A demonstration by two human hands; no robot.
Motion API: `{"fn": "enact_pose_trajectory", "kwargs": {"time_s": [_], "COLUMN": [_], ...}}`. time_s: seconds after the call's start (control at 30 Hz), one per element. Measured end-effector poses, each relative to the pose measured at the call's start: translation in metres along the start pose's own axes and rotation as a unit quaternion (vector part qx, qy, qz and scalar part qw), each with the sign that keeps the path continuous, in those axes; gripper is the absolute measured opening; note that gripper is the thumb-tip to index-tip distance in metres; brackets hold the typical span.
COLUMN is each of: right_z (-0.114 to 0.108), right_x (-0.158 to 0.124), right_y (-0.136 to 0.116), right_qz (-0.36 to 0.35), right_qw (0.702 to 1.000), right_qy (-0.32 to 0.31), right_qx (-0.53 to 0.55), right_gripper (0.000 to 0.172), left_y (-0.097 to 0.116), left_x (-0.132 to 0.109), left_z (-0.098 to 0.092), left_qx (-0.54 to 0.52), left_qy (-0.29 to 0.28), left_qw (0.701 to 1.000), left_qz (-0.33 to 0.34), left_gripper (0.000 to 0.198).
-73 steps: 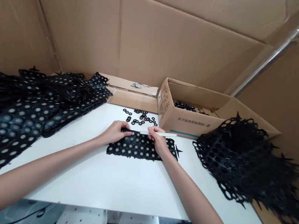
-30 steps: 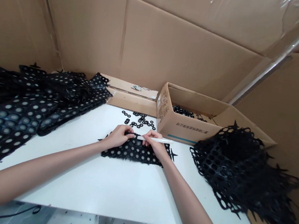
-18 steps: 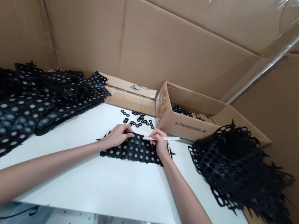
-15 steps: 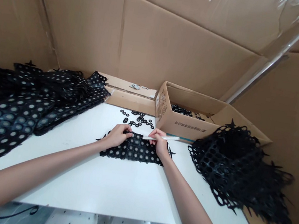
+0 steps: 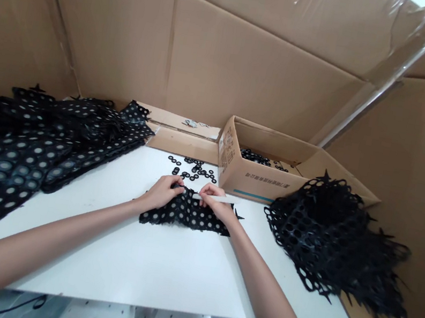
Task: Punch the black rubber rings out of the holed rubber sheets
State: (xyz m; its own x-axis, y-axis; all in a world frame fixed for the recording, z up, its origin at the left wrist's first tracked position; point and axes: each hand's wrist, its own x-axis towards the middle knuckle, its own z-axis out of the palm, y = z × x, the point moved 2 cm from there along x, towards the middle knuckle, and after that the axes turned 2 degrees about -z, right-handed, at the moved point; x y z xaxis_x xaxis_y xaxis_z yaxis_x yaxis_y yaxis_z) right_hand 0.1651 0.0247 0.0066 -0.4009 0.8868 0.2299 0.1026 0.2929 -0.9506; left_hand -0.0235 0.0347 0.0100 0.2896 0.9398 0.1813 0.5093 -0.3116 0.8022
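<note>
Sheet of black rings point(image 5: 196, 220) lay in front of me in the head view, on the white tabletop point(image 5: 117, 262), between my forearms and slightly buckled near its middle. My left hand point(image 5: 165, 192) pinched its far edge between thumb and fingers. My right hand point(image 5: 214, 200) gripped a white pen-shaped tool point(image 5: 225, 200) like a pencil, its tip over that same edge; whether it touched, I could not tell.

Doing this well, I judged, meant keeping the left pinch close beside the tip so the edge stayed taut, flattening the buckle, and pressing in short, controlled strokes at one ring, clear of my own fingertips.

Loose rings point(image 5: 194, 171) lay scattered just beyond the sheet, near an open cardboard box point(image 5: 261, 182). A heap of holed webbing point(image 5: 325, 237) sat to my right, and piled dotted sheets point(image 5: 12, 163) to my left.
</note>
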Motion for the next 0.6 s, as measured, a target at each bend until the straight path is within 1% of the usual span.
{"fn": "enact_pose_trajectory", "kwargs": {"time_s": [0.07, 0.17, 0.23, 0.3, 0.4, 0.5, 0.6], "right_z": [-0.002, -0.004, -0.004, -0.004, -0.004, -0.008, -0.012], "right_x": [-0.001, -0.002, -0.002, -0.001, -0.002, -0.003, -0.002], "right_y": [-0.001, 0.0, 0.001, 0.002, 0.003, 0.003, 0.004], "right_qz": [-0.007, -0.017, -0.014, -0.005, 0.007, 0.006, 0.003], "right_qw": [1.0, 0.999, 0.999, 0.999, 0.999, 0.996, 0.99], "right_qy": [-0.004, 0.015, 0.02, 0.019, 0.031, 0.085, 0.135], "right_qx": [-0.016, -0.037, -0.041, -0.029, 0.01, 0.034, 0.043], "right_gripper": [0.016, 0.018, 0.016, 0.016, 0.016, 0.005, 0.005], "left_y": [0.001, 0.004, 0.004, 0.002, -0.002, -0.005, -0.005], "left_x": [0.003, 0.008, 0.012, 0.015, 0.018, 0.017, 0.015], "left_z": [-0.001, -0.001, 0.001, 0.003, 0.005, 0.006, 0.007], "left_qx": [0.016, 0.031, 0.03, 0.019, 0.0, 0.012, 0.029], "left_qy": [-0.009, -0.038, -0.068, -0.086, -0.082, -0.064, -0.051], "left_qw": [1.0, 0.999, 0.997, 0.996, 0.997, 0.998, 0.998], "left_qz": [0.005, 0.003, -0.009, -0.013, -0.014, -0.02, -0.023], "left_gripper": [0.019, 0.027, 0.029, 0.028, 0.027, 0.027, 0.025]}}
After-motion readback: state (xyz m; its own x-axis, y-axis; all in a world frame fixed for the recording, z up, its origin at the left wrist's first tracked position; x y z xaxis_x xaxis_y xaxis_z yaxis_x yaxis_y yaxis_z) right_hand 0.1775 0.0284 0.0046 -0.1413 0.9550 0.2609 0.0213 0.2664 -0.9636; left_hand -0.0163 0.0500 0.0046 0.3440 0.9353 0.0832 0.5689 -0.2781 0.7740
